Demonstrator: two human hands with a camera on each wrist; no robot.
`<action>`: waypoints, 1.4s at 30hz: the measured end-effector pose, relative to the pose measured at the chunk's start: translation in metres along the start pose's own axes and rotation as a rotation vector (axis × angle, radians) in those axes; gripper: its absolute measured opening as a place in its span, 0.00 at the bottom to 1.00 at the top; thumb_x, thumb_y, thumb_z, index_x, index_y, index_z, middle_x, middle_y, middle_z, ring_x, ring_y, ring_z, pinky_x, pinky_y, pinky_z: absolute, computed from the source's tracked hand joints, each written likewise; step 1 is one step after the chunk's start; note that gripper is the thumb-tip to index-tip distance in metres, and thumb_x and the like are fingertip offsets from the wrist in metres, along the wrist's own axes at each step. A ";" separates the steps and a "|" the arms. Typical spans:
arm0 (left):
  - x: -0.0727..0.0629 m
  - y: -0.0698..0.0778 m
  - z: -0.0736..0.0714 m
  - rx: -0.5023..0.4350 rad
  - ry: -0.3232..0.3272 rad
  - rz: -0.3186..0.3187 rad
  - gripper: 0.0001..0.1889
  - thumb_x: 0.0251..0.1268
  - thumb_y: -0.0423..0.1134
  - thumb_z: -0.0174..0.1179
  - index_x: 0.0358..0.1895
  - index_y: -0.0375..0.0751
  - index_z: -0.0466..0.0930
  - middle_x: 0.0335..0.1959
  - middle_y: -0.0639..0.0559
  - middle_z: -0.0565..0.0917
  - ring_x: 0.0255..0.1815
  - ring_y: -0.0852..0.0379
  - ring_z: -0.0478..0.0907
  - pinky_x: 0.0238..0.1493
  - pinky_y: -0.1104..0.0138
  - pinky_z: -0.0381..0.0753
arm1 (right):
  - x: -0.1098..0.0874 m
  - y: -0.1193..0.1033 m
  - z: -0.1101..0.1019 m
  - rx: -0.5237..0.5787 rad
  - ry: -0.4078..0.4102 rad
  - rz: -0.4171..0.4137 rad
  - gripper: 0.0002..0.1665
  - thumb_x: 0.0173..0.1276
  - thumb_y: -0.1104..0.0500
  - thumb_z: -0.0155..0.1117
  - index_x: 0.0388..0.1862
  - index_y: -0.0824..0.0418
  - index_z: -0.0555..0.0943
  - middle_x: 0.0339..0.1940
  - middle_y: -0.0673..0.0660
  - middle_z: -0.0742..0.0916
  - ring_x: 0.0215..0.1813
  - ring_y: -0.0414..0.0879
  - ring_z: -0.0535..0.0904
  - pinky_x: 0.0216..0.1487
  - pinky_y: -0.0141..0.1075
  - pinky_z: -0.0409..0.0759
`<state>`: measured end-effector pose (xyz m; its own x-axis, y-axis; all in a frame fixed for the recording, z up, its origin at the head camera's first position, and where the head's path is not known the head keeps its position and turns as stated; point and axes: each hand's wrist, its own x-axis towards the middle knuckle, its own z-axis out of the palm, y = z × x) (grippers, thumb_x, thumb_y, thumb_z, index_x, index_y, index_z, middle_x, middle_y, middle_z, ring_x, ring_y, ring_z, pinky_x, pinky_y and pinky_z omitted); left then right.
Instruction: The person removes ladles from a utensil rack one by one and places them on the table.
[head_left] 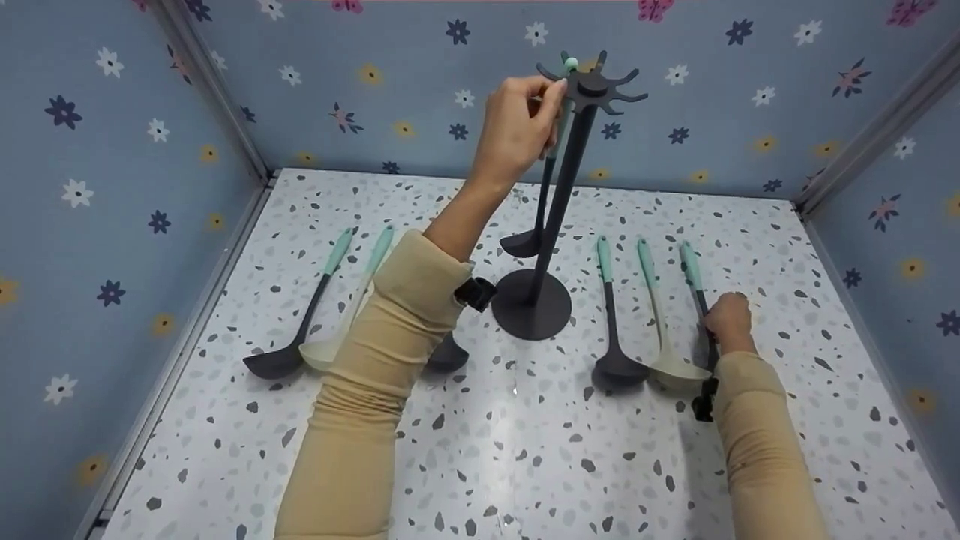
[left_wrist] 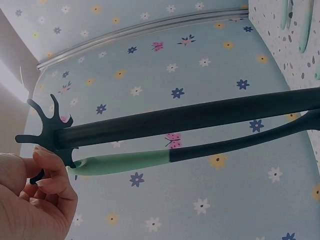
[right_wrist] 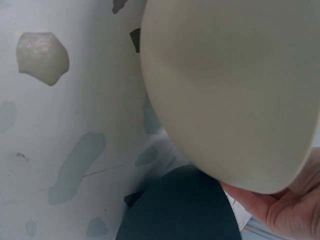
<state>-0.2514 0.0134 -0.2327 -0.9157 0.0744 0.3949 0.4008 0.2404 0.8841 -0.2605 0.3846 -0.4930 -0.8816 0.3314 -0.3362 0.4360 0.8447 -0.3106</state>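
My left hand (head_left: 517,127) is at the top of a black utensil stand (head_left: 566,187), its thumb and fingers pinching one of the hooked arms (left_wrist: 37,177). Right beside those fingers, a ladle (left_wrist: 120,162) with a mint-green handle and dark shaft hangs along the post, its dark bowl low near the base. On the right side of the table, my right hand (head_left: 731,319) grips the dark shaft of the outermost ladle (head_left: 691,266). That ladle's bowl is hidden by the wrist and sleeve in the head view. Next to it lies a pale ladle (head_left: 675,367), its bowl large in the right wrist view.
Another dark ladle (head_left: 619,367) lies right of the stand's round base (head_left: 510,315). To the left lie a dark ladle (head_left: 277,362), a pale ladle (head_left: 319,354) and a dark bowl (head_left: 448,356), partly behind the left sleeve. Flowered panels (head_left: 420,97) enclose the speckled table (head_left: 525,465).
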 end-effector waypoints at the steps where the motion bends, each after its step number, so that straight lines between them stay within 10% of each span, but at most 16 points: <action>1: 0.000 0.000 0.000 0.001 -0.001 -0.002 0.14 0.66 0.38 0.48 0.24 0.35 0.76 0.11 0.50 0.71 0.08 0.59 0.66 0.13 0.73 0.69 | 0.000 0.000 0.001 -0.014 0.002 -0.002 0.23 0.53 0.69 0.59 0.43 0.85 0.67 0.36 0.71 0.69 0.31 0.54 0.72 0.25 0.37 0.77; 13: -0.003 -0.003 0.001 0.030 0.002 0.080 0.15 0.67 0.37 0.46 0.25 0.34 0.75 0.11 0.50 0.71 0.08 0.59 0.65 0.15 0.72 0.69 | 0.000 -0.001 0.005 -0.095 0.031 -0.063 0.23 0.52 0.68 0.62 0.43 0.85 0.70 0.42 0.78 0.74 0.45 0.66 0.70 0.49 0.52 0.69; 29: -0.001 -0.001 -0.002 0.022 -0.011 0.009 0.14 0.67 0.38 0.47 0.26 0.34 0.75 0.12 0.50 0.71 0.09 0.61 0.66 0.14 0.73 0.69 | -0.004 -0.015 -0.015 -0.048 0.045 -0.095 0.21 0.63 0.61 0.56 0.46 0.79 0.72 0.41 0.72 0.77 0.42 0.60 0.74 0.44 0.47 0.73; 42: -0.003 0.003 -0.004 0.145 -0.014 0.017 0.15 0.68 0.40 0.46 0.31 0.32 0.77 0.13 0.52 0.71 0.11 0.61 0.67 0.17 0.72 0.69 | -0.034 -0.052 -0.048 0.110 0.193 -0.383 0.20 0.64 0.58 0.55 0.43 0.77 0.76 0.38 0.73 0.79 0.37 0.61 0.77 0.35 0.49 0.74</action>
<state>-0.2470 0.0104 -0.2300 -0.9096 0.0928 0.4049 0.4086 0.3764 0.8315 -0.2620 0.3500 -0.4229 -0.9964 0.0844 -0.0096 0.0788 0.8757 -0.4764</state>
